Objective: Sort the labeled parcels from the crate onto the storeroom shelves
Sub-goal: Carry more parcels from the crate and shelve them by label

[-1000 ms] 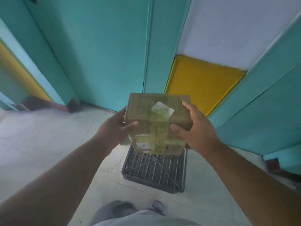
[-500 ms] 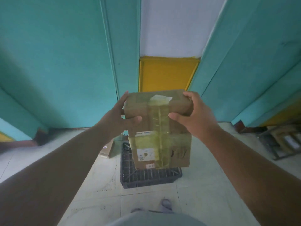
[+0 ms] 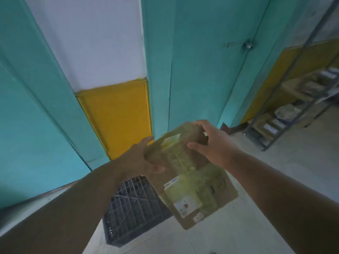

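A brown cardboard parcel [image 3: 190,173], wrapped in yellowish tape with white labels on its near face, hangs tilted in front of me at chest height. My left hand [image 3: 139,158] grips its upper left corner, thumb on the near face. My right hand [image 3: 212,142] grips its upper right edge, fingers curled over the top. Below the parcel a dark plastic crate [image 3: 132,206] sits on the pale tiled floor; its slatted bottom shows and the parcel hides part of it. A metal shelf rack [image 3: 286,110] with several parcels stands at the far right.
Teal doors and wall panels [image 3: 198,70] close the space ahead, with a white and yellow wall strip [image 3: 117,114] between them. A door latch [image 3: 247,45] sits on the right door. Pale floor tiles [image 3: 297,173] stretch toward the rack.
The view has swung to the right, bringing the shelf rack further into view. The parcel has tilted clockwise and moved right with both hands still holding it; the crate now lies lower left of it.
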{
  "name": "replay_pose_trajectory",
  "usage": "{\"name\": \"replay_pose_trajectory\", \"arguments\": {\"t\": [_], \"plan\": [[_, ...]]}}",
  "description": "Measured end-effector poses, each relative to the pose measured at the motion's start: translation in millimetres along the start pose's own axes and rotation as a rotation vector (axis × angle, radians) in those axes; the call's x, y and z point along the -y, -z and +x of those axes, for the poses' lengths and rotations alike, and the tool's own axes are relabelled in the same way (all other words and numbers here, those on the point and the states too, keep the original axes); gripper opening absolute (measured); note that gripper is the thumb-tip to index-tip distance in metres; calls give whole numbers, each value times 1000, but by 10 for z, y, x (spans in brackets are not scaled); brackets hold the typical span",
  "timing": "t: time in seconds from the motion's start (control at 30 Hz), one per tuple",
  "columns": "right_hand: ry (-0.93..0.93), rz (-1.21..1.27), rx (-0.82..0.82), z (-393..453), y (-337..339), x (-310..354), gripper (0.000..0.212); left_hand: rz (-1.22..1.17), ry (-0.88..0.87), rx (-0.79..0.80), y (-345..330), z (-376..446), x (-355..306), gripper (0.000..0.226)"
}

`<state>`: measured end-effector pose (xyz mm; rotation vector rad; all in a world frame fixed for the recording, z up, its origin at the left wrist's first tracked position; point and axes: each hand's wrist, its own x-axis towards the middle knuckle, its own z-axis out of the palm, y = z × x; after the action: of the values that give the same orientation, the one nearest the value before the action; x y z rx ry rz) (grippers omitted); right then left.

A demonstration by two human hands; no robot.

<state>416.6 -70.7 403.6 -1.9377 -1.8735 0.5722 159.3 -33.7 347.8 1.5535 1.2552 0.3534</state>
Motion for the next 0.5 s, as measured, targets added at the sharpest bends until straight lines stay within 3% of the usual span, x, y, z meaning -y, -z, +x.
{"name": "replay_pose_trajectory", "arguments": {"t": [0.13,0.33,0.4,0.5], "plan": [[-50,63,-98,-85,395,-813,63,-23,-19,-133,-852,445,-419,118],[-203,141,-180,-510,578,-1857,60,-499,58,-382,-2047,1057,-1038,84],[-259,157,-199,-560,565,-2134,52,-628,56,-392,-2308,1234,-1249,75],[-449,229,-362,-440,644,-2490,44,-649,4,-361,-2581,1451,-1568,73]]}}
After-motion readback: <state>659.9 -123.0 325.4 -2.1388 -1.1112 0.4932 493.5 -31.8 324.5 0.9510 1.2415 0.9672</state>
